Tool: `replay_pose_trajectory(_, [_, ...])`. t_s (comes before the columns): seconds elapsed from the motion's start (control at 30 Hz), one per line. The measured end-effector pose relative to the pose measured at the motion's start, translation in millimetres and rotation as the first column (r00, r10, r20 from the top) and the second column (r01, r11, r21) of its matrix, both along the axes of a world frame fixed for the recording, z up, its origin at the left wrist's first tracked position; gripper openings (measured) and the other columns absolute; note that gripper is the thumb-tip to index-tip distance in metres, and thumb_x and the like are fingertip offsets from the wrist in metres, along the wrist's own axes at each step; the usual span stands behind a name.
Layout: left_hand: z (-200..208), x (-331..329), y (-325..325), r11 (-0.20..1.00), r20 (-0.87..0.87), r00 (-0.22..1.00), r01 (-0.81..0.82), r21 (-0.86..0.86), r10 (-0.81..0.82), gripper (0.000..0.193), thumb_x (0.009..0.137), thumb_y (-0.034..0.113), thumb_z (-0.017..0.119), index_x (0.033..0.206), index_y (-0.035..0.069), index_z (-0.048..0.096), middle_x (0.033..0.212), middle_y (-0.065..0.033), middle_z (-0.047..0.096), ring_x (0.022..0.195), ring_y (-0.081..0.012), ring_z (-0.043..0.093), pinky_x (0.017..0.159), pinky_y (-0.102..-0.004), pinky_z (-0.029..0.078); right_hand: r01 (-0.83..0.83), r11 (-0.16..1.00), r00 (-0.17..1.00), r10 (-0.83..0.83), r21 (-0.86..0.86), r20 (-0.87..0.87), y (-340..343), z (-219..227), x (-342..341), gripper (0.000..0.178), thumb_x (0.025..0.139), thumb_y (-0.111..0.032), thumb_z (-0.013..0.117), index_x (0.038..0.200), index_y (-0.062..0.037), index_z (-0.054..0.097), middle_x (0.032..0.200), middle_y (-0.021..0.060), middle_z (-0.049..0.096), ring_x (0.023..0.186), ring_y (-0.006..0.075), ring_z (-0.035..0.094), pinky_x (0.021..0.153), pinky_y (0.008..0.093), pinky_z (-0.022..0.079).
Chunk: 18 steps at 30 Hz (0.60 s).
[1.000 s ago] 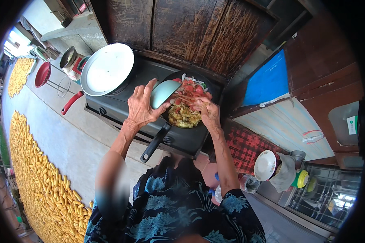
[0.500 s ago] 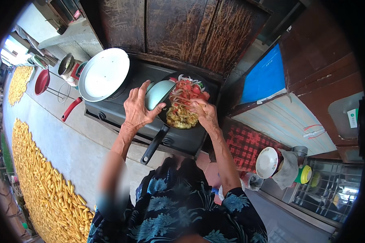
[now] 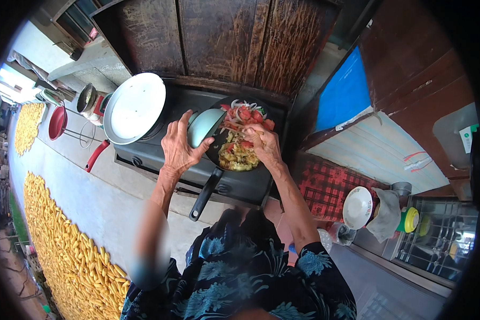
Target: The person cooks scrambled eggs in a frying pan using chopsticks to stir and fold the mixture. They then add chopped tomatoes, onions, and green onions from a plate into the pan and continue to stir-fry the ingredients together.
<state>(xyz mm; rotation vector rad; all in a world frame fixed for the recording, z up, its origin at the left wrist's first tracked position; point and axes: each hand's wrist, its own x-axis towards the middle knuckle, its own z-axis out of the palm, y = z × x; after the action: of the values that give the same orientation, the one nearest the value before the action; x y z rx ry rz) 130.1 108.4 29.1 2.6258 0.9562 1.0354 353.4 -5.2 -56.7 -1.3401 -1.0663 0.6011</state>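
1. Concrete floor [image 3: 98, 200] on the left, with a big spread of yellow corn cobs [image 3: 72, 250] and a smaller patch farther off.
2. Dark stove [image 3: 184, 100] in the middle, scratched wooden panel [image 3: 213, 42] standing along its far side.
3. White pan [image 3: 135, 108] with a red handle sits on the stove's left part, apart from both hands.
4. Black frying pan [image 3: 213, 153] sits on the right part, handle toward the person.
5. Food in the frying pan: tomato pieces [image 3: 244, 113] and pale strips at the far side, yellow cooked bits [image 3: 239, 158] at the near side.
6. Left hand [image 3: 177, 146] holds a pale green bowl [image 3: 204, 128]; thumb at the near edge, fingers spread wide behind it. Bowl is tipped on its side at the frying pan's left edge, mouth facing the food.
7. Right hand [image 3: 265, 145] is over the frying pan's right side, narrow pinch on thin sticks [image 3: 237, 128], probably chopsticks; fingers hide most of them. Tips reach toward the bowl's mouth.
8. Right side: blue sheet [image 3: 346, 93] on brown furniture, red checked cloth [image 3: 325, 186], white dish [image 3: 357, 207], plastic bag [image 3: 385, 216], green jar with yellow lid [image 3: 409, 219].
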Motion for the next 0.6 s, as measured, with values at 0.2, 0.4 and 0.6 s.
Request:
replay_pose_trajectory(0.2, [-6.9,-0.9,0.7,1.000,0.014,1.000,0.001,-0.002,-0.001,0.087,0.073,0.060,0.076,0.133,0.002,0.051,0.092,-0.0140,0.059,0.083,-0.0300,0.058,0.069,-0.0427,0.051,0.041,0.999,0.998,-0.040,0.019,-0.048,-19.9,32.8,13.8,0.026,0.102,-0.017,0.055,0.111,0.0040,0.066,0.090,0.0109,0.071,0.079,0.0179,0.072,0.070,0.0279,0.059])
replay_pose_trajectory(0.4, [-5.9,3.2,1.4,1.000,0.033,0.999,0.001,0.023,-0.001,0.087,0.074,0.060,0.076,0.133,0.003,0.050,0.096,-0.0143,0.059,0.085,-0.0296,0.058,0.070,-0.0424,0.051,-0.014,0.999,1.000,0.014,0.051,0.018,14.6,1.3,-15.6,0.014,0.098,-0.009,0.059,0.108,-0.0010,0.065,0.090,0.0100,0.067,0.077,0.0138,0.064,0.069,0.0277,0.051])
replay_pose_trajectory(0.6, [-4.6,-4.7,0.1,0.998,0.017,0.999,-0.045,-0.047,0.046,0.088,0.073,0.060,0.076,0.133,0.002,0.050,0.097,-0.0144,0.059,0.086,-0.0297,0.058,0.071,-0.0425,0.051,0.092,0.995,0.993,-0.089,-0.033,0.074,-26.0,17.5,23.4,0.018,0.099,-0.014,0.059,0.103,0.0022,0.066,0.085,0.0096,0.068,0.069,0.0131,0.065,0.066,0.0271,0.054])
